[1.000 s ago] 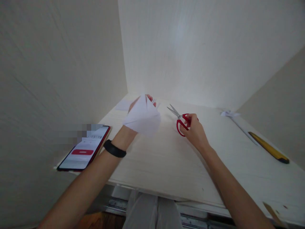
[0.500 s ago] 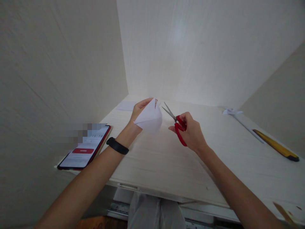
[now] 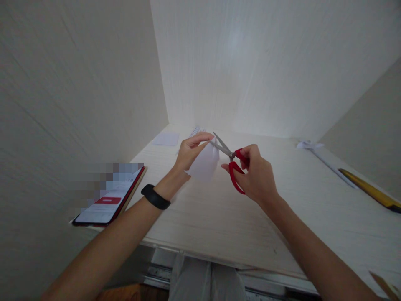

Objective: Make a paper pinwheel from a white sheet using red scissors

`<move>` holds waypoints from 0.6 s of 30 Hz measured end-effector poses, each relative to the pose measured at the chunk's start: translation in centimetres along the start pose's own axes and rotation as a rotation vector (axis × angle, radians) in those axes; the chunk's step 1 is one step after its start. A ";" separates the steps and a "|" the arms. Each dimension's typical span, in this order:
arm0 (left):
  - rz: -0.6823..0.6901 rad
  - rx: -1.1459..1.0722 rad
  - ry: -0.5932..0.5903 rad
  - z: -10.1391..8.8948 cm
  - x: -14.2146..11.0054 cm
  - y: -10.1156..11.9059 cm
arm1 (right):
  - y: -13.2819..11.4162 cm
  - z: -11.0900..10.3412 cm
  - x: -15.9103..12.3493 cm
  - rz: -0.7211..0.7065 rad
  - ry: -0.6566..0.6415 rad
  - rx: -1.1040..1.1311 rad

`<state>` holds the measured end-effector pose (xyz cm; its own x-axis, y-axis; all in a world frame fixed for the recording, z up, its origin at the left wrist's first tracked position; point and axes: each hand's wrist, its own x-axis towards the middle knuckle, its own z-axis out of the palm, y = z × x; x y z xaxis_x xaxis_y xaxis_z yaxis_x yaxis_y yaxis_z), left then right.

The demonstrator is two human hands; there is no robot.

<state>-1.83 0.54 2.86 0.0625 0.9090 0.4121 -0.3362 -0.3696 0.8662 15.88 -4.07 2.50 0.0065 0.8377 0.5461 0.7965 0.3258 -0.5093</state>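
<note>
My left hand [image 3: 192,151], with a black band [image 3: 156,197] on its wrist, pinches a sheet of white paper [image 3: 205,165] near its upper edge. The paper hangs below my fingers and partly behind the hand. A pair of red-handled scissors [image 3: 232,155] is in my right hand [image 3: 258,173], fingers through the handle loops. Its blades are spread and point left, their tips at the paper's upper edge beside my left fingertips. Whether the blades have paper between them is hard to make out.
A phone [image 3: 109,200] lies at the left edge of the white table [image 3: 216,225]. A white paper piece [image 3: 166,138] and thin strips [image 3: 196,131] lie at the back. On the right are a white stick with a paper top [image 3: 332,165] and a yellow cutter [image 3: 369,190].
My left hand has turned and moved slightly right, so the paper now hangs down instead of facing me. The open scissor blades have come up to the paper's edge.
</note>
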 end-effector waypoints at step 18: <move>0.011 0.022 -0.055 0.5 -0.4 -0.4 | 0.0 0.2 -0.2 -0.058 0.045 -0.007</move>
<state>-1.27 0.26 2.50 0.1104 0.8932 0.4358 -0.3161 -0.3842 0.8675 15.77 -4.15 2.31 -0.0127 0.7966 0.6044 0.8005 0.3703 -0.4713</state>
